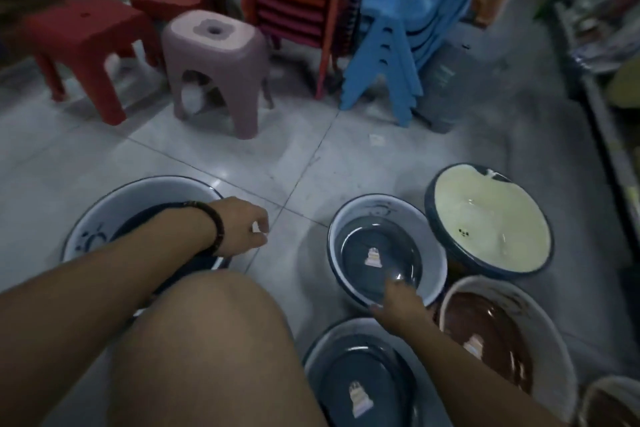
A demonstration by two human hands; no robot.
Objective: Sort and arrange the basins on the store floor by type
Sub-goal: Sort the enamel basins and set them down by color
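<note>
My right hand (398,308) fingers grip the near rim of the small blue-lined basin (384,250), my left hand (242,229) is loosely curled and empty; brown basin (502,340) and cream basin (491,218) remain unsorted on the floor (242,163).

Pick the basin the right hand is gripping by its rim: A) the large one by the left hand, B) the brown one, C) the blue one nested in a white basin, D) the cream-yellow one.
C: the right hand clasps the near rim of the blue basin nested in the white basin.
</note>
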